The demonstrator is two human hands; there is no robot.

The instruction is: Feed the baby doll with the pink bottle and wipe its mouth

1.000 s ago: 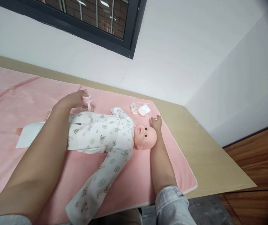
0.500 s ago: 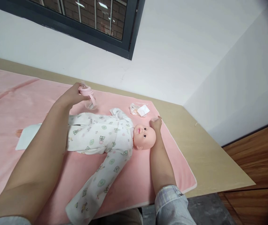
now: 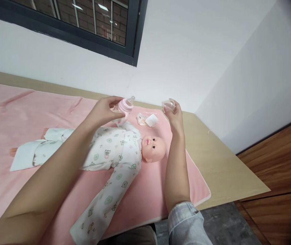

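Note:
My left hand is closed around a baby bottle with a pink collar and a clear teat that tilts up to the right. Between the fingers of my right hand is a clear, dome-shaped bottle cap, raised above the far right corner of the mat. A baby doll lies on its back below both hands, its head to the right. It wears a white printed outfit with long sleeves; my left forearm hides part of its middle.
A pink mat covers much of the wooden table. Near its far right corner lie a crumpled clear wrapper and a white square. A white wall with a dark-framed window stands behind.
My left hand has moved right with the bottle, which now tips its teat to the right. My right hand has lifted the clear cap up from beside the doll's head.

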